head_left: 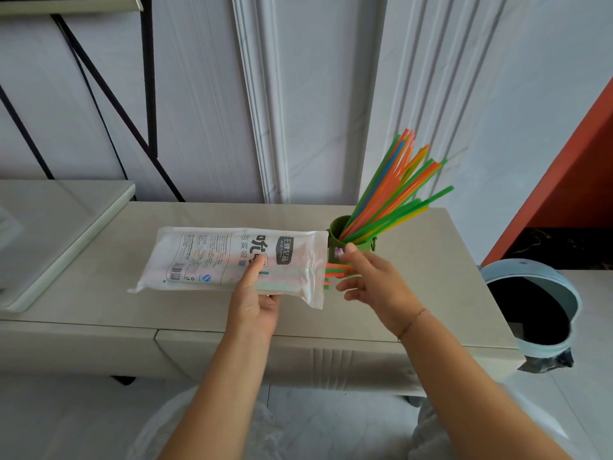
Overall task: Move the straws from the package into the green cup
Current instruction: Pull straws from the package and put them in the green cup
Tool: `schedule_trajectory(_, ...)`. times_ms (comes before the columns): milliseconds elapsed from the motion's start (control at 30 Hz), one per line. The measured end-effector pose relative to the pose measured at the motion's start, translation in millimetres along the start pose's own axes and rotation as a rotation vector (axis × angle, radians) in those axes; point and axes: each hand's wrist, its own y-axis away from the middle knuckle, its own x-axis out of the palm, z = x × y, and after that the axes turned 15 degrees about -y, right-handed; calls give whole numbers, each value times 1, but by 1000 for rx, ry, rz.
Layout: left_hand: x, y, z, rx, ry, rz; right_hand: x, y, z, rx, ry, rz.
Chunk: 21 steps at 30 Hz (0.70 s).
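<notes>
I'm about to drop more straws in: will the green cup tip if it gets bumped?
Probably tippy. The green cup looks small and narrow, and its straws all fan out to the right far above the rim, so weight likely sits off-centre. It seems light plastic; a nudge on the smooth tabletop may slide or topple it.

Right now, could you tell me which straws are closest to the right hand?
The straw ends poking from the package, beside the right hand; the other straws stand in the green cup.
</notes>
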Motion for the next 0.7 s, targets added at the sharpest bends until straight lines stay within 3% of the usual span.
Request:
schedule_trajectory(100, 1, 1, 0, 34, -6, 15, 8, 2, -1, -54, -1, 73)
schedule_trajectory(333, -7, -2, -8, 19, 36, -29, -8, 0, 12, -152, -143, -12)
schedule_trajectory(500, -8, -2, -6, -25, 45, -37, -12, -3, 14, -122, -371, 17)
schedule_trajectory(700, 0, 2, 4, -62, 53, -41, 1, -3, 0, -32, -456, 115)
